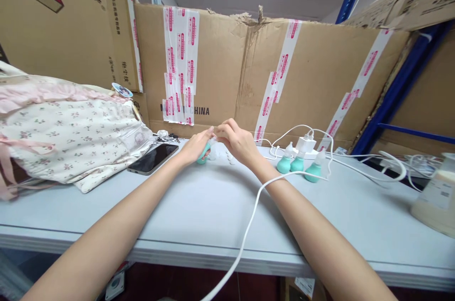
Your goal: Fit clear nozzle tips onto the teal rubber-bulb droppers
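My left hand [196, 147] is wrapped round a teal bulb syringe [203, 155], partly covered by the fingers. Its pale, see-through nozzle [212, 141] points up and to the right. At that nozzle my right hand [237, 140] is closed, the fingertips pinched together; the hand itself covers some of the contact. Several small clear pieces [230, 158] lie on the table just below the two hands. To the right of my right wrist stand three more teal bulb syringes [313, 172] with clear nozzles upward.
A white cable [249, 230] crosses over my right forearm. Behind the bulbs sits a white charger [306, 143]. On the left are a black phone [153, 159] and a floral fabric bag [71, 125]. A clear container [437, 196] stands far right; cardboard [223, 64] walls the table's back.
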A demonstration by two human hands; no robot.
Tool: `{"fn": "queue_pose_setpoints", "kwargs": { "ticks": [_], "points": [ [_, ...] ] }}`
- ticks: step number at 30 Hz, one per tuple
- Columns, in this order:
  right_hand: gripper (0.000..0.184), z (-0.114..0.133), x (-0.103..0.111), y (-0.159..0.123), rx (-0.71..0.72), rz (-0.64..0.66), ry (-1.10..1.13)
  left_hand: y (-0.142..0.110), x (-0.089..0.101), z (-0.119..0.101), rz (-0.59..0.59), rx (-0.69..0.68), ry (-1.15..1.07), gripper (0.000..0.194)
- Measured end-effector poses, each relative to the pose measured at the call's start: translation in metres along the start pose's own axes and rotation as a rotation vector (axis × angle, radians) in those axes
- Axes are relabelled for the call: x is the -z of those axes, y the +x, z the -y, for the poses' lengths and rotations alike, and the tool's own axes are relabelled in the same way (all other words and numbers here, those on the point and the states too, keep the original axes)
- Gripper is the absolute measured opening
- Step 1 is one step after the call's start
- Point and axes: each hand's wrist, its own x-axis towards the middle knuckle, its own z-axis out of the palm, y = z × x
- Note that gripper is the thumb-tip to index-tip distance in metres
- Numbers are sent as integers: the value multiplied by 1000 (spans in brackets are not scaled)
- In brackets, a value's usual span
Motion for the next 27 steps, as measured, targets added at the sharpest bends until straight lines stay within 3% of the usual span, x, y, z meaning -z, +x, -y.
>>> {"fn": "queue_pose_setpoints", "kwargs": {
  "ticks": [4, 10, 15, 19, 27],
  "points": [
    [18, 2, -4, -2, 138, -2, -77, 0, -1, -2, 19, -15, -23, 63],
    [18, 2, -7, -2, 8, 112, 85, -1, -3, 0, 84, -44, -55, 64],
    [23, 3, -7, -2, -22, 231, -24, 1, -3, 4, 79, -23, -90, 73],
    [22, 7, -9, -1, -93, 158, -40, 3, -3, 1, 57, -23, -188, 77],
    [17, 13, -12, 4, -356, -6, 183, 1, -1, -6, 32, 5, -265, 84]
  ]
}}
